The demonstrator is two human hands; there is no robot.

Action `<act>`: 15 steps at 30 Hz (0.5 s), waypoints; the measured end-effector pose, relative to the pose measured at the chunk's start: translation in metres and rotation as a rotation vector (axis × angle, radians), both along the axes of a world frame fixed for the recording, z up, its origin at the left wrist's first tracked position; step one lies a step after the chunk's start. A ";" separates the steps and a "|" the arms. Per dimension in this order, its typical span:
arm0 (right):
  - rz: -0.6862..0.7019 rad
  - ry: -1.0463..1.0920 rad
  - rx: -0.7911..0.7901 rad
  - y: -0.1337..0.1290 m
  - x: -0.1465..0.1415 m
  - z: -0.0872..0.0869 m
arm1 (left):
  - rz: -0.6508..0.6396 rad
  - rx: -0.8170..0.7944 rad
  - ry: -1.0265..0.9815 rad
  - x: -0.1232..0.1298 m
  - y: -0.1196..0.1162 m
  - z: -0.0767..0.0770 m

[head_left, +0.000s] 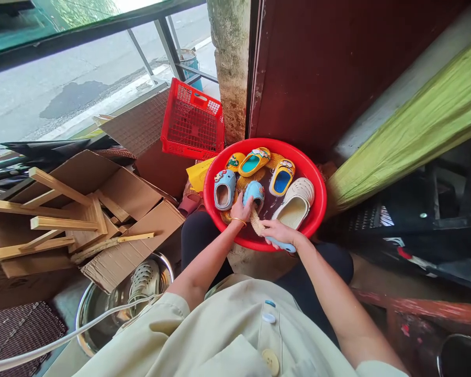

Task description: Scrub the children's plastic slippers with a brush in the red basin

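On my head feed, my left hand [241, 209] has its grip closed on a small blue clog [254, 192] within the red basin's rim [321, 199]; my right hand [278, 233] grips a brush [256, 222], bristles at the clog's opening.

The left hand [241, 209] hides part of the small light-blue rubber clog [255, 191]; the tip of the blue-handled, pale-bristled brush [256, 224] (perhaps inside the shoe) is obscured. The view's edge crops the yellow-green cloth [408, 118].
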State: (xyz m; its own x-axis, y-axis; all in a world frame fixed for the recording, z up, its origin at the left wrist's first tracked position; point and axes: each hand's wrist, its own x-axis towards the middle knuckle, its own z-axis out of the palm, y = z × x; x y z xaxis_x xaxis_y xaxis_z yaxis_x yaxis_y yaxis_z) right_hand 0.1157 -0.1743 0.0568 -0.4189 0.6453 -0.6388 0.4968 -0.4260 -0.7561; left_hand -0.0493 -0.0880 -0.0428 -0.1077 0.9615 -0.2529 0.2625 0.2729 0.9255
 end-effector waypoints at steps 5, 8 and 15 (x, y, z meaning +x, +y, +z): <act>-0.123 0.120 -0.006 -0.007 -0.002 -0.003 | -0.026 -0.226 -0.492 -0.007 0.012 0.000; -0.120 0.130 0.009 -0.013 0.000 -0.004 | -0.077 -0.336 -0.789 -0.009 0.010 0.001; -0.137 -0.001 0.077 -0.010 -0.004 -0.009 | 0.062 -0.519 -0.901 -0.001 0.008 0.001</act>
State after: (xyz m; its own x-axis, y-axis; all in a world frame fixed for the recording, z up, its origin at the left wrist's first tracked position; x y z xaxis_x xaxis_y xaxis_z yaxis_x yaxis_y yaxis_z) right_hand 0.1120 -0.1847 0.0473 -0.3233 0.7437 -0.5851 0.4385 -0.4302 -0.7891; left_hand -0.0500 -0.0796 -0.0415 0.2807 0.7105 -0.6453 -0.4960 0.6830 0.5362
